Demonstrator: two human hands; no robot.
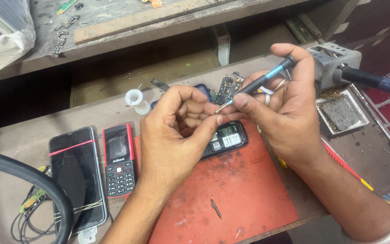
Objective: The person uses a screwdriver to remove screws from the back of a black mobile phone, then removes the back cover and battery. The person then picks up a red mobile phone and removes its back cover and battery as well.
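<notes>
While we hold the thin blue-handled screwdriver (pixel 267 77) in our right hand (pixel 285 113), fingers closed around it, our left hand (pixel 177 131) pinches something tiny at its tip, likely a screw, too small to tell. Both sit over the opened phone (pixel 224 140) on the red mat (pixel 231 190) on the counter (pixel 5 190). We judge a screw-handling step; next needs steady tip alignment.
</notes>
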